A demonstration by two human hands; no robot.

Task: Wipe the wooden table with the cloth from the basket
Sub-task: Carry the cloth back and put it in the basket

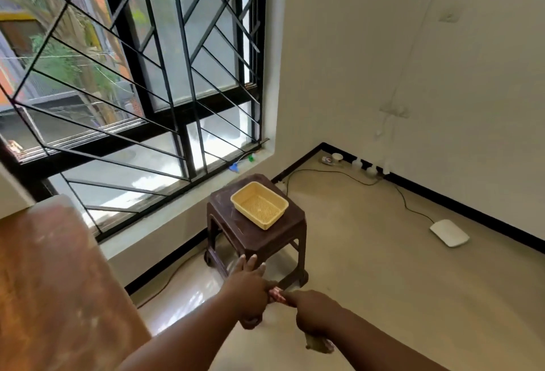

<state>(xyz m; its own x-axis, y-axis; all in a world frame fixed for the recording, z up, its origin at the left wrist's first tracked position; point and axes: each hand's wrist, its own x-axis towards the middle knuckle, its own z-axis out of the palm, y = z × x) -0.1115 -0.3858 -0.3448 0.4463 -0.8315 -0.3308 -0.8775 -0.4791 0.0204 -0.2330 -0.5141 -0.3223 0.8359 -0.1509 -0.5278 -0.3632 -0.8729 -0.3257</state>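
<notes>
Open floor [383, 267] spreads right of the dark stool [256, 235], crossed far off by a black cable [413, 208]; the wooden table [53, 282] blocks the near left, window grille [147, 76] beyond

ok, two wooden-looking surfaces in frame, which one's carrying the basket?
The dark brown stool under the window holds the empty yellow basket. The lighter reddish wooden table at far left does not.

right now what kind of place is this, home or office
Probably a sparsely furnished room in a home: a large barred window looks out on neighbouring buildings, a yellow basket sits on a small brown stool, and cables run along the tiled floor.
</notes>
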